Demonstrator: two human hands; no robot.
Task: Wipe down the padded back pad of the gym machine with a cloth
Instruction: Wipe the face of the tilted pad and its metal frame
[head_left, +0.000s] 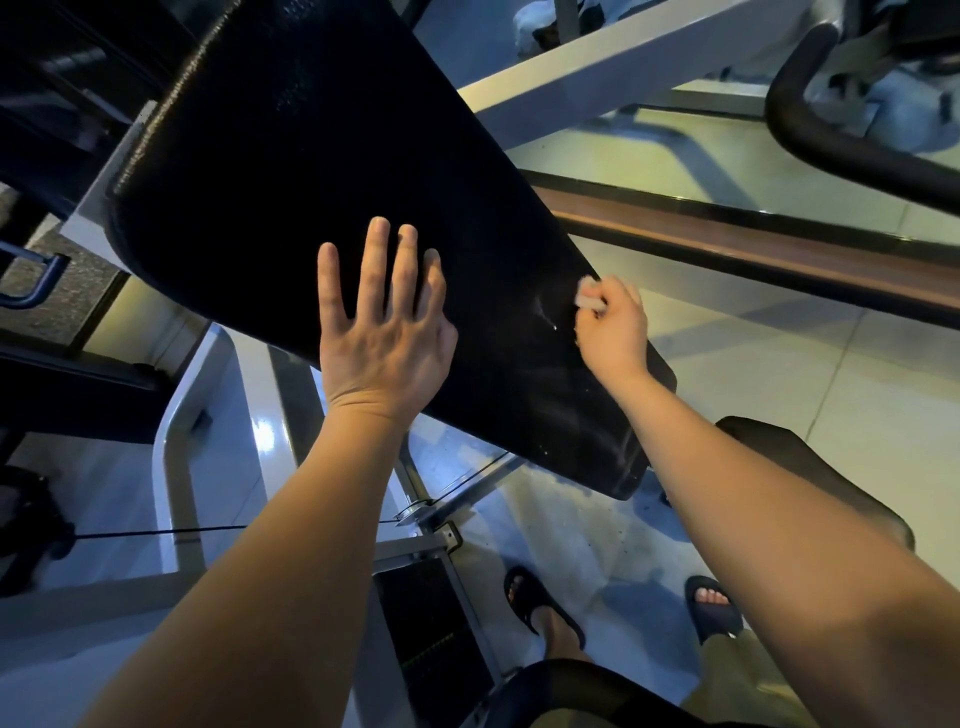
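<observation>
The black padded back pad (311, 171) of the gym machine slants across the view from upper left to lower right. My left hand (384, 332) lies flat on its lower middle with fingers spread and straight. My right hand (613, 327) grips a small white cloth (589, 295) bunched in its fingers and holds it against the pad near the right edge. Faint wet streaks and droplets show on the pad below and left of the cloth.
Grey machine frame tubes (176, 467) run under the pad at lower left, with a thin cable (156, 532) across them. A black seat pad (810, 467) sits at lower right. A brown rail (779, 239) crosses behind. My sandalled feet (540, 603) stand on the tiled floor.
</observation>
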